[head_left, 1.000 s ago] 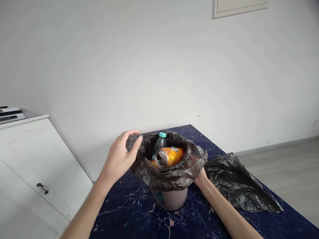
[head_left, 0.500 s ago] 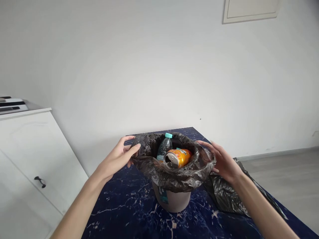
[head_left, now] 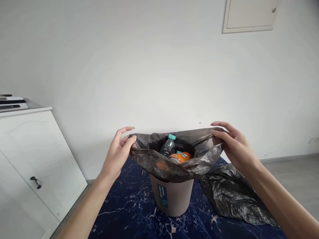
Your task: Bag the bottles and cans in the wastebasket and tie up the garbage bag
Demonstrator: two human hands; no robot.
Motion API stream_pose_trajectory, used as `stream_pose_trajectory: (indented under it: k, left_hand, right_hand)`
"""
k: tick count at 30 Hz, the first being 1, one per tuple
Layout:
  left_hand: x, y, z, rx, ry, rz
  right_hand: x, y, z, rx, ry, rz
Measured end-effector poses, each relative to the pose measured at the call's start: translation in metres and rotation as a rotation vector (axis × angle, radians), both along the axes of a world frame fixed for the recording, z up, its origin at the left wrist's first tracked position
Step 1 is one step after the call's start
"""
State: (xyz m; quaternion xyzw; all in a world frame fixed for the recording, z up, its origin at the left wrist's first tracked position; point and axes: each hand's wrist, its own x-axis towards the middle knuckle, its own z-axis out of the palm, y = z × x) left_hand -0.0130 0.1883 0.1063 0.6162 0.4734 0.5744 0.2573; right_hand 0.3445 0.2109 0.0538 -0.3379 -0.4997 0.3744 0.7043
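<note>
A black plastic trash bag (head_left: 169,169) lines a grey trash can (head_left: 175,197) that has a teal label. My left hand (head_left: 121,149) pinches the bag's left edge between thumb and fingers. On the opposite side, my right hand (head_left: 230,142) grips the right edge, its index finger raised. The bag's mouth is stretched wide between both hands, above the can's rim. Inside, a clear bottle (head_left: 168,146) with a teal cap leans near an orange drink can (head_left: 183,157). The lower parts of both are hidden by the bag.
Another black plastic bag (head_left: 236,196) lies crumpled on the blue marbled table (head_left: 127,205), right of the can. A white cabinet (head_left: 32,159) stands at the left with a white and black object (head_left: 12,102) on top. A pale wall panel (head_left: 249,15) hangs at upper right.
Both hands have taken hold of the bag's edges and pulled them upward and apart. The folded rim is now lifted, covering more of the orange can and uncovering more of the trash can's side.
</note>
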Motion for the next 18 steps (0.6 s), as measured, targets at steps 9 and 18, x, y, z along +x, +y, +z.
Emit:
stream_pose_trajectory:
  k: [9,18]
  left_hand:
    - [0.018,0.006,0.024,0.087,-0.335,0.025]
    - [0.015,0.005,0.031,0.163,-0.484,0.009]
  right_hand:
    - [0.007,0.019,0.03,0.123,-0.01,-0.031]
    - [0.004,0.016,0.052,0.134,0.102,0.008]
